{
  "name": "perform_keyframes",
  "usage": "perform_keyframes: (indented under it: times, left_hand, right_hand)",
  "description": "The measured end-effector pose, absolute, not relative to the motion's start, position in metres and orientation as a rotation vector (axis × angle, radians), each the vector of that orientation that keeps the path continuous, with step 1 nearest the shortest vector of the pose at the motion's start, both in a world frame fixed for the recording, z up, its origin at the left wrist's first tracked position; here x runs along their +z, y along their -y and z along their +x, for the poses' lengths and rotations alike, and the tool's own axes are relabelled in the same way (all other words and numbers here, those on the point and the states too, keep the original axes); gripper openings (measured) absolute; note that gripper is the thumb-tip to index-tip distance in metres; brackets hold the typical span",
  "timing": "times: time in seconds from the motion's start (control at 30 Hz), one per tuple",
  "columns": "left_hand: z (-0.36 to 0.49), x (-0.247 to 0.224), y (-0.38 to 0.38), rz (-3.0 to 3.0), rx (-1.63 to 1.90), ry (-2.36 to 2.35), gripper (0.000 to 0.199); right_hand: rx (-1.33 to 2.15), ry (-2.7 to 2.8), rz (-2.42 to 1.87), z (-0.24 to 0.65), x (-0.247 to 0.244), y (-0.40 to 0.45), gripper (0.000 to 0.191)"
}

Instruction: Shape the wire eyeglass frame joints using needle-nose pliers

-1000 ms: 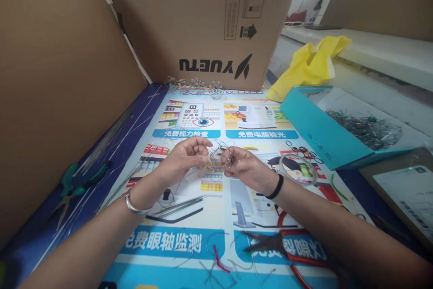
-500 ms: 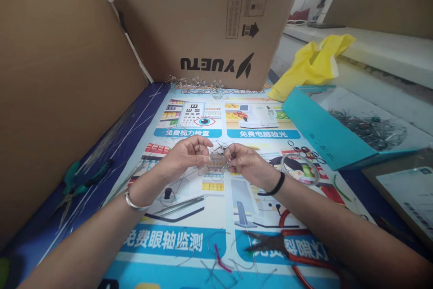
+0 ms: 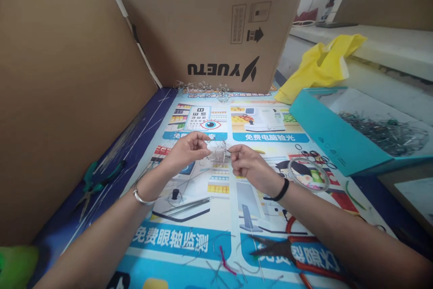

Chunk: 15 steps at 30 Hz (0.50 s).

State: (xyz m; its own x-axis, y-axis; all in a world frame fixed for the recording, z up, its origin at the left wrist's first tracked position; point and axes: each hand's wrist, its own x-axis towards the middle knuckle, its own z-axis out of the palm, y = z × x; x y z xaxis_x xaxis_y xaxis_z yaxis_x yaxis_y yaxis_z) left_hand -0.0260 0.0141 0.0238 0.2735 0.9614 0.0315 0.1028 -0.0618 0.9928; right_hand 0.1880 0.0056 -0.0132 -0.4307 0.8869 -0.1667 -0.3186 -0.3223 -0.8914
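Note:
Between my two hands, above the printed mat, is a small bent-wire piece [image 3: 219, 153] made of thin silvery loops. My left hand [image 3: 192, 149] pinches its left side between thumb and fingers. At its right edge, my right hand [image 3: 249, 164] has thumb and fingertips closed on the wire. Fine details of the piece are blurred. Below my left hand, several straight wires [image 3: 189, 208] lie on the mat. A coil of silvery wire [image 3: 308, 174] rests beyond my right wrist, near several dark rings [image 3: 313, 153].
Red-handled scissors [image 3: 291, 249] and wire offcuts [image 3: 225, 262] lie in front. Green-handled pliers [image 3: 98, 183] are at left. A blue box [image 3: 324, 138] of wire pieces stands right, beside a yellow bag [image 3: 318, 70]. Cardboard walls [image 3: 203, 18] close off the back and left.
My right hand has drawn slightly back from the wire piece's middle to its right edge. My left hand keeps its pinch. The whole view has shifted a little.

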Motion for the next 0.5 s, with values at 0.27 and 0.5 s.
perform_keyframes:
  times: [0.27,0.5]
  left_hand:
    - [-0.022,0.029,-0.067,1.613,1.032,-1.255,0.035]
    - [-0.008,0.005,-0.099,1.636,1.058,-1.301,0.032]
  right_hand:
    - [1.823,1.179,-0.95,0.186,-0.013,-0.004,0.024]
    - [1.836,1.24,-0.927,0.186,-0.015,-0.006,0.023]
